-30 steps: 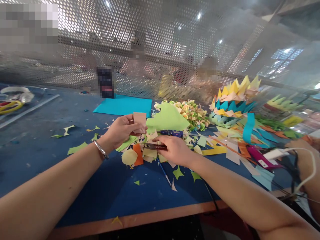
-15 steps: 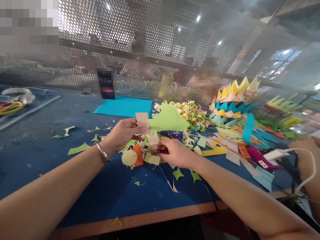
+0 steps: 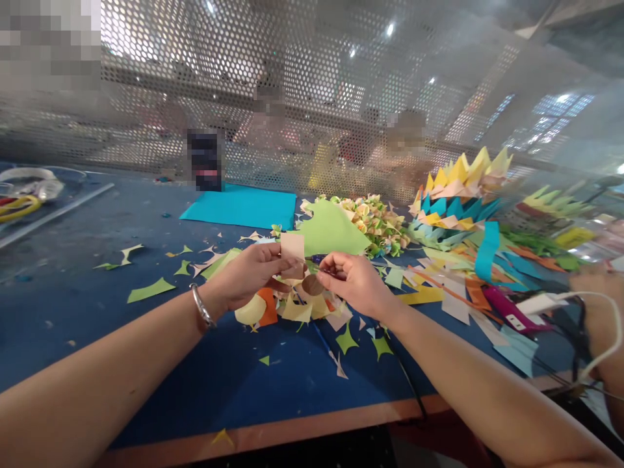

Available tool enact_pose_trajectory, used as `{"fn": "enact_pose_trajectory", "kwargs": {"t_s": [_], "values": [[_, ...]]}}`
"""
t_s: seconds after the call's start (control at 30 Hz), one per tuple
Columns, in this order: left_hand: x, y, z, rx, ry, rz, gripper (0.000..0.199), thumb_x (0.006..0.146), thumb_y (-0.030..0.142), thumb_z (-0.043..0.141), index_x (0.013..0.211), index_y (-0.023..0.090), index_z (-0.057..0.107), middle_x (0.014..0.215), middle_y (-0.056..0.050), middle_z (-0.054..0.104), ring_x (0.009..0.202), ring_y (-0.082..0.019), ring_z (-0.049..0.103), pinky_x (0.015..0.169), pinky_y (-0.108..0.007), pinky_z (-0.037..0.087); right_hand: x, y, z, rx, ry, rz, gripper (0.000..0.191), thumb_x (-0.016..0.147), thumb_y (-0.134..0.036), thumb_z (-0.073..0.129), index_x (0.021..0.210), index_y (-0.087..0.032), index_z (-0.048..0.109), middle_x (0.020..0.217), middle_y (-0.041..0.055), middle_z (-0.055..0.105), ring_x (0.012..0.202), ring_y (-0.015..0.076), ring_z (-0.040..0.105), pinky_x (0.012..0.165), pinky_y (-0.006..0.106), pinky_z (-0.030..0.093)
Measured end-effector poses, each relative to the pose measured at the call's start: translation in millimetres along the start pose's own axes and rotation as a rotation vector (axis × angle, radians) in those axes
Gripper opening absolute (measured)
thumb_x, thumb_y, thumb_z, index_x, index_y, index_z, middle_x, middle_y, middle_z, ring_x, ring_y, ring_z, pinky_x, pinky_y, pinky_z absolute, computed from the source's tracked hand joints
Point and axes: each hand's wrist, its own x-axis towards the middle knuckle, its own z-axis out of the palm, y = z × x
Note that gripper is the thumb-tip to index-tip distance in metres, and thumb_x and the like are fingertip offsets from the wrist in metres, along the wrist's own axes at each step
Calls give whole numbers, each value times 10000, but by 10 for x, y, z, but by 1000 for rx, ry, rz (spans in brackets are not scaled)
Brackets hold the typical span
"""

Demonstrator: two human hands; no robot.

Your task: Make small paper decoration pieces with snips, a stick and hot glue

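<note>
**Pink card pinched upright beside a slim tool, above heaped paper scraps**

A small pink card (image 3: 292,246) is held above the worktop (image 3: 195,377) by the left hand (image 3: 251,273). The hand is clamped on the card's lower part, thumb against fingers, presumably so that the upper edges are left free and the face can be seen. By the right hand (image 3: 358,283), just beside it, a slim tool (image 3: 322,270) is pinched between thumb and fingertips; most of it is hidden, so its kind cannot be told for certain. Such a fingertip grip would allow fine control close to the card.

Beneath both hands, cut scraps (image 3: 297,311) are heaped with a yellow disc (image 3: 251,311) and an orange piece (image 3: 269,309), probably where they were dropped during cutting. The green sheet (image 3: 334,227) is laid just behind, seemingly within easy reach, and the blue sheet (image 3: 244,207) is spread flat farther left. Curled paper pieces (image 3: 380,221) are piled behind the green sheet, while the spiky paper stack (image 3: 458,188) is set toward the right, perhaps so that its points are not crushed. A magenta power strip (image 3: 509,309) is placed near the right side, likely so that cables can be fed from there.
</note>
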Motion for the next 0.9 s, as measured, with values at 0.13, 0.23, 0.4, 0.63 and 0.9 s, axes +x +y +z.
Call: {"fn": "enact_pose_trajectory", "kwargs": {"t_s": [0.13,0.23,0.4,0.63,0.9], "values": [[-25,20,81,-74,36,-32,114,768,256,697,806,151,724,894,-75,713,775,-173,641,612,-259,559,8,-11,11,95,172,-92,184,840,-355,625,837,-178,574,715,4,578,628,117,535,569,249,429],[-48,40,130,-151,27,-62,125,764,242,706,825,138,738,885,-85,714,748,-170,631,610,-256,559,13,-33,18,101,200,-99,168,835,-337,625,833,-177,575,693,-3,564,612,111,512,548,244,413],[-86,65,192,-201,-25,-120,151,839,239,647,856,122,739,930,-119,721,778,-189,644,622,-268,561,21,-39,39,46,163,-101,139,836,-322,610,819,-192,563,679,-16,538,597,104,475,534,245,394],[-67,35,208,-307,-64,-157,237,932,196,500,873,142,723,1001,-115,724,884,-196,666,650,-260,554,23,-34,75,36,187,-99,144,822,-322,610,809,-189,556,664,-20,546,580,100,473,526,246,395],[-96,54,292,-382,-14,-161,229,940,207,514,831,149,707,932,-95,727,790,-158,656,639,-257,557,5,-79,87,42,225,-55,136,815,-316,616,790,-193,563,672,-3,591,607,122,533,561,263,438]]}}
